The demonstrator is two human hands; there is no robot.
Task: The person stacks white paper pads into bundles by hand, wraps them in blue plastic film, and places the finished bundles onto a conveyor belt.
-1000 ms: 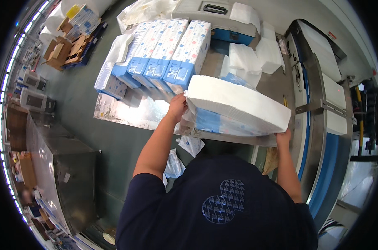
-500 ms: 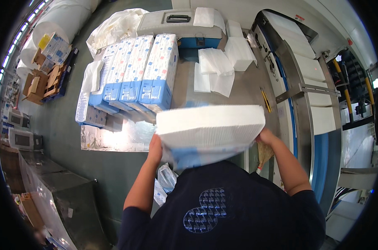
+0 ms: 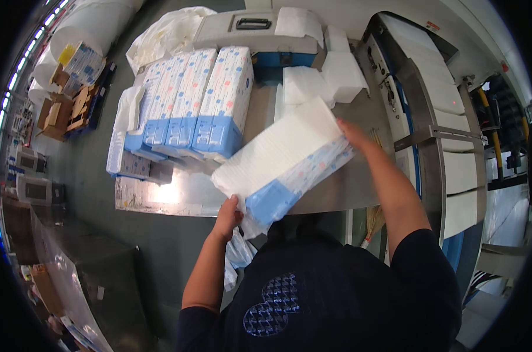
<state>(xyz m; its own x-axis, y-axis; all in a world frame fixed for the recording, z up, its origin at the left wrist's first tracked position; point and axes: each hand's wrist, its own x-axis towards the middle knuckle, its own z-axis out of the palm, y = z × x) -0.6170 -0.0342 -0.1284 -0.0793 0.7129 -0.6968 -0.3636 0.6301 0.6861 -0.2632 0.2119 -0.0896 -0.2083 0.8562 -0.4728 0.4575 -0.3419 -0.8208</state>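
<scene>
A long stack of folded white paper towels [image 3: 280, 144] is tilted above the front of the metal table, partly inside a clear bag with blue and flower print [image 3: 277, 196]. Closed on the loose plastic at the stack's lower left end is my left hand [image 3: 226, 218], thumb up. My right hand [image 3: 355, 136] grips the upper right end, its fingers partly hidden behind the stack. Several wrapped towel packs [image 3: 219, 102] stand side by side on the table to the left, with a loose folded sheet [image 3: 128, 108] on the leftmost ones.
Behind stands a grey and blue toolbox [image 3: 260, 35], beside a white plastic bag [image 3: 160, 41]. Loose paper stacks [image 3: 343, 76] lie at the table's back right. A metal machine channel [image 3: 418, 108] carrying white stacks runs along the right. A broom [image 3: 374, 226] is below the table edge.
The paper stack has turned from level to slanting, its right end now farther up and away. My right hand moved up and left with it; my left hand shifted slightly right.
</scene>
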